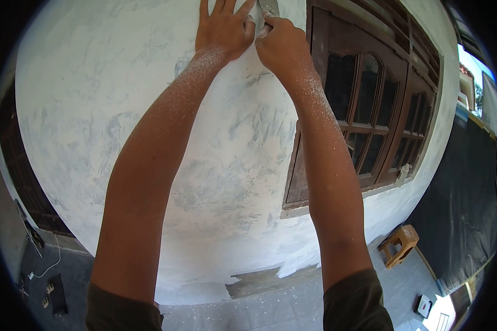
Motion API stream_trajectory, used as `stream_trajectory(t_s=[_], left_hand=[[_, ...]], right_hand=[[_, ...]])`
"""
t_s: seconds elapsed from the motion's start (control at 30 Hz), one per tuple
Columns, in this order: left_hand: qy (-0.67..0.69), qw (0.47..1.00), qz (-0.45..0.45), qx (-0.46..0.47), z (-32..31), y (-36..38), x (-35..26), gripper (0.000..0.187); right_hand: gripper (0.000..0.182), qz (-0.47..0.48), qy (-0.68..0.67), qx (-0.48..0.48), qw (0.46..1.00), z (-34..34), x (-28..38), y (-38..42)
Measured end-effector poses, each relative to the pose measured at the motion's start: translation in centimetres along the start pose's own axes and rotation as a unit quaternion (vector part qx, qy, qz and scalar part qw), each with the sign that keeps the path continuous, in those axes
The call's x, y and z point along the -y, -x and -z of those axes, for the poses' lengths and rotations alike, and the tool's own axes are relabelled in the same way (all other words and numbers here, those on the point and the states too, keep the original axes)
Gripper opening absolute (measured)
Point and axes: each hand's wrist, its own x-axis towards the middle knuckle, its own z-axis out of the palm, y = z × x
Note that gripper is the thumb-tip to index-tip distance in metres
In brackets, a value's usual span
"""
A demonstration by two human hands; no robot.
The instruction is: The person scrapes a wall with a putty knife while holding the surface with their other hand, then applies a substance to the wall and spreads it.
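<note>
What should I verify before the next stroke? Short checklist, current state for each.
1. Scraper gripped: ok, the right hand is closed on it.
2. Left hand well away from the scraper: not ok, its fingers look very near it.
3. Scraper edge meeting the wall: cannot tell, the picture's top cuts it off.
4. Wall evenly white: not ok, grey mottling shows between the arms.
5. Forearms free of dust: not ok, both are speckled white near the wrists.
6. Stool apart from the arms: ok, it stands on the floor at lower right.
</note>
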Motion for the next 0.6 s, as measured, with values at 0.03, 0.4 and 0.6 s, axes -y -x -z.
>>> stream_trajectory(t_s=[0.03,0.4,0.6], left_hand=[[0.007,1.0,0.003,-0.002,0.1,0.1,-0.1,0.06],[0.007,1.0,0.0,0.01,-0.1,0.1,0.1,0.061],[0.009,0.999,0.01,0.032,0.2,0.1,-0.1,0.059]], right_hand=[[0.042,0.007,0.002,0.003,1.0,0.1,0.0,0.2],[0.039,-0.013,0.003,-0.018,1.0,-0.1,0.7,0.4],[0.04,-0.014,0.007,-0.003,1.0,-0.3,0.3,0.8]])
